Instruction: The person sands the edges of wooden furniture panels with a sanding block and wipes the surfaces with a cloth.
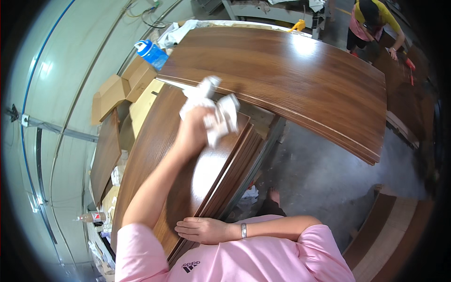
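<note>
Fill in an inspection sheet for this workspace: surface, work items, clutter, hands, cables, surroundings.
Surface: stacked brown boards, wood-grained, with bright glare on the top one.
Work items: white cloth, blurred; brown panel crosswise at the far end, overhanging the floor.
Clutter: blue bottle, open cardboard box, clear bottle on its side, all to the left.
Hands: left hand grips the cloth; right hand flat at the stack's near edge.
Cables: loose dark cable at upper left.
Surroundings: pale wall left; co-worker upper right, bent over.
</note>
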A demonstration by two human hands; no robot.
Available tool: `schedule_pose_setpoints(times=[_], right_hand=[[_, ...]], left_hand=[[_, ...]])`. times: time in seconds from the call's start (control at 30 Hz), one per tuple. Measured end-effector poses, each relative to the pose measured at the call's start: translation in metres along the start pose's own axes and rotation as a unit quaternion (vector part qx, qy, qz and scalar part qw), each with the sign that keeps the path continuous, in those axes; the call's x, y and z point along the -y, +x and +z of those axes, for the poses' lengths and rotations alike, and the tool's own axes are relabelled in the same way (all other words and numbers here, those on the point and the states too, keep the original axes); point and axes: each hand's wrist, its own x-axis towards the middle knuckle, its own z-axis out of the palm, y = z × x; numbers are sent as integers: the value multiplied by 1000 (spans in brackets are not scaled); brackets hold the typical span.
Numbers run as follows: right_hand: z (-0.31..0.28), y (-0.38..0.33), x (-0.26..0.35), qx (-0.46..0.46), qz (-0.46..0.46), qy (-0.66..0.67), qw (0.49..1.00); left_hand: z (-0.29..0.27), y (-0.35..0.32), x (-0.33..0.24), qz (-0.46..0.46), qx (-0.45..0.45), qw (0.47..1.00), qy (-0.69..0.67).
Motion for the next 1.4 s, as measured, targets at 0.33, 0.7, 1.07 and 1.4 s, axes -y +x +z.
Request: schedule_pose_setpoints(times=[0.33,0.7,1.07,1.4], right_hand=[[-2,-4,-3,40,0,-8,999],[-111,23,-42,-56,164,-208,963],[-89,7,-73,-119,41,-286,950],[-88,3,-74,-118,36,-292,948]], left_hand=[[21,9,-12,38,-45,998,4],[-11,28,40,-36,-44,997,61],[-45,59,16,-192,149,952,189],[-44,74,20,-235,196,951,51]])
